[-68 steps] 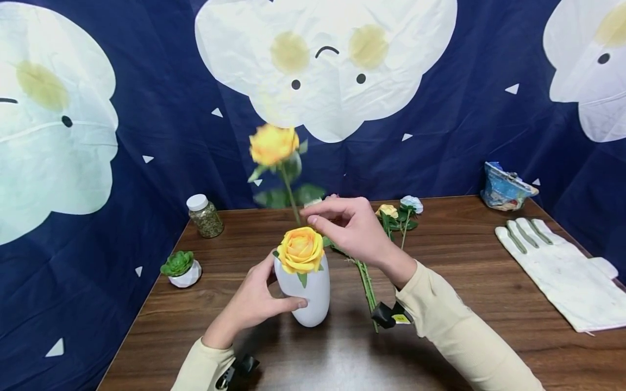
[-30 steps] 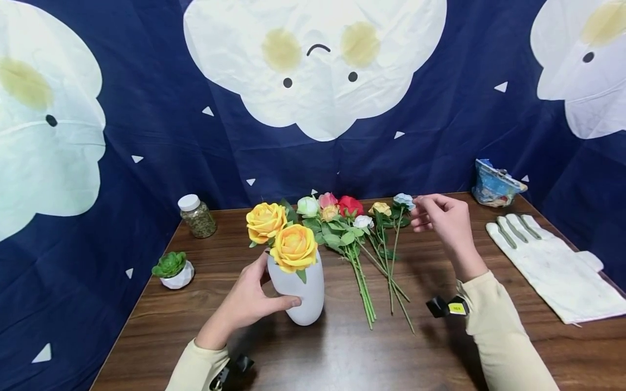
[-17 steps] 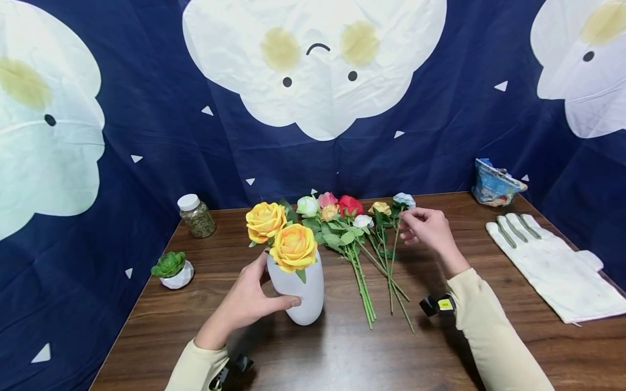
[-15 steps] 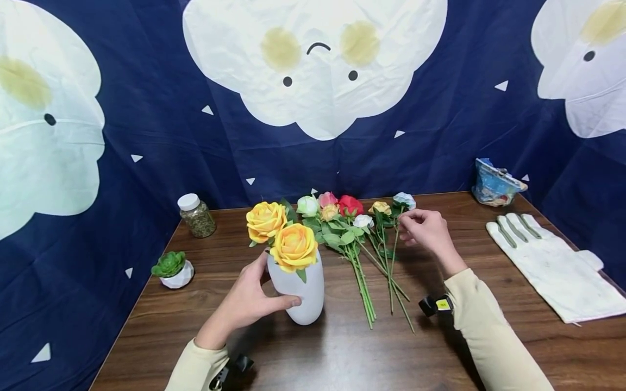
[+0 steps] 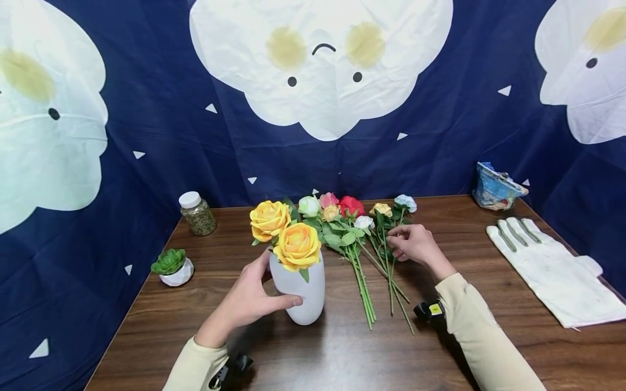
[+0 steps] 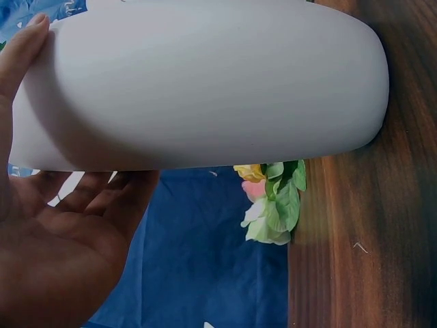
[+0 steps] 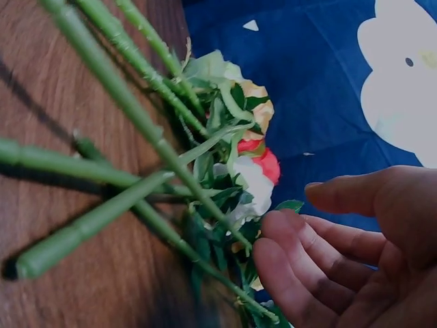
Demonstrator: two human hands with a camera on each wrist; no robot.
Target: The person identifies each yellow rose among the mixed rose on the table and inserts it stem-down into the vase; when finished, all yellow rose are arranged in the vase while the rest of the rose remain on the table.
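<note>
My left hand grips a white vase, its thumb across the front and its other fingers round the far side. The vase fills the top of the left wrist view. Two yellow roses, a front one and a back one, stand in its mouth. My right hand is beside the stems of a light blue flower and a small yellow flower. In the right wrist view, the thumb and loosely bent fingers are apart, right by the green stems.
Left of my right hand lie a red rose, a white flower, a pale green rose and others. A herb jar and potted succulent stand left. Right are a white glove and a blue crumpled bag.
The second yellow rose, earlier held by my right hand, now stands in the vase. That hand went right to the blue flower, then down and left along the stems. My left hand keeps its hold.
</note>
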